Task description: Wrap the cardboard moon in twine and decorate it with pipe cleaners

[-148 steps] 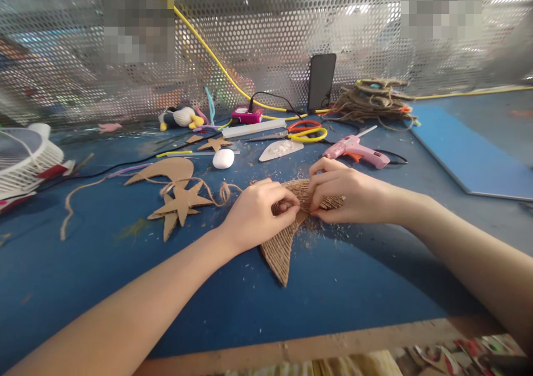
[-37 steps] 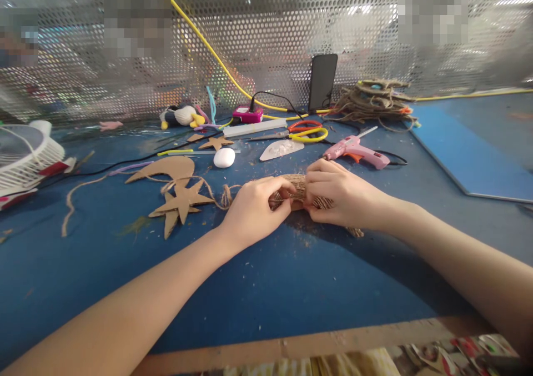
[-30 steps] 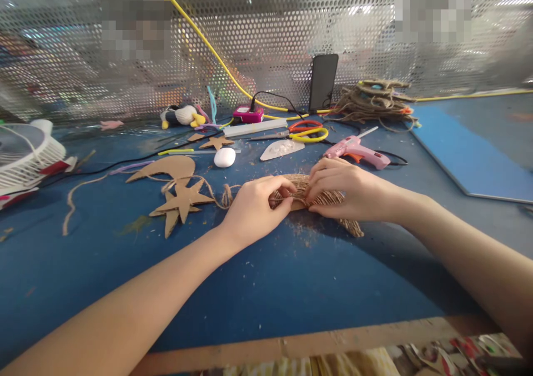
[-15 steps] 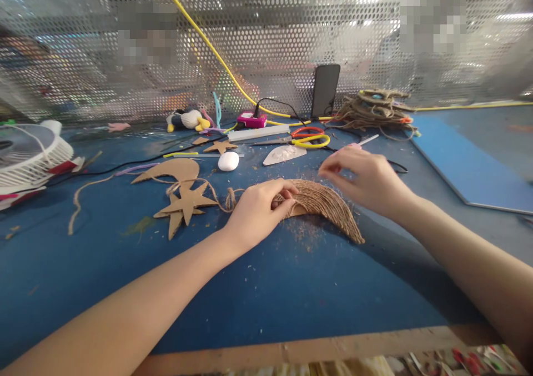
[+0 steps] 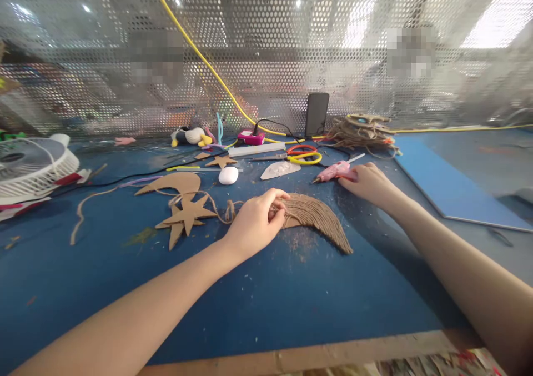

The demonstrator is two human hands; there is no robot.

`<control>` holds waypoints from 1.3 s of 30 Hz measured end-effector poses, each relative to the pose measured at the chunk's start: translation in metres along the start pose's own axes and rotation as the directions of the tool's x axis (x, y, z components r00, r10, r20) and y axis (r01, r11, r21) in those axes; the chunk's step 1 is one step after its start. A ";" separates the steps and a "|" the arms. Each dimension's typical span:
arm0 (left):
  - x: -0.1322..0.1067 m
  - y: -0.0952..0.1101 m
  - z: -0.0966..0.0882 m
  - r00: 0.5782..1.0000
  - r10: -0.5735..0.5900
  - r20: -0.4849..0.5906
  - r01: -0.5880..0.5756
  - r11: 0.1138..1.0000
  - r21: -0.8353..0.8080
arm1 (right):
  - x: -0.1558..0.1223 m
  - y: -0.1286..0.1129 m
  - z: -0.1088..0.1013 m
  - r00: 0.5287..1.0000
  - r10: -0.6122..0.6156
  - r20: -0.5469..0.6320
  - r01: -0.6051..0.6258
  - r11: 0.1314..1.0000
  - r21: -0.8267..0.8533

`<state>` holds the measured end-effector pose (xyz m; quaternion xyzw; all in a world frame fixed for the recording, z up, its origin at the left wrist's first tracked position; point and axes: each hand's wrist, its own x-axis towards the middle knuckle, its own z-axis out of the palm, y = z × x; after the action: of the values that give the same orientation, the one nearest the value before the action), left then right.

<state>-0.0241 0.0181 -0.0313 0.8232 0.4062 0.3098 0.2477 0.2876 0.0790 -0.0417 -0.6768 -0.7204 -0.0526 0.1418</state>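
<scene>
Head view: at the centre, my left hand [image 5: 254,220] grips the left part of a brown twine-covered crescent [image 5: 322,216] on the blue tabletop [image 5: 258,304], fingers curled onto it. Right of centre, my right hand [image 5: 370,183] covers the handle of a pink plastic glue gun [image 5: 334,170]; whether those fingers have closed, I cannot tell.

Curved lines stripe the brown twine crescent [image 5: 322,216]; the glue gun [image 5: 335,170] is pink, the table [image 5: 233,320] blue.
</scene>
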 end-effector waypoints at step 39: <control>0.002 -0.009 0.007 0.999 -0.046 -0.026 0.044 0.997 -0.058 | -0.029 -0.067 -0.028 0.791 -0.528 -0.311 0.566 0.824 0.040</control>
<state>-0.0230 0.0230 -0.0410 0.8022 0.4188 0.3268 0.2724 0.2267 0.0390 -0.0153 -0.4134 -0.8590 -0.1411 0.2671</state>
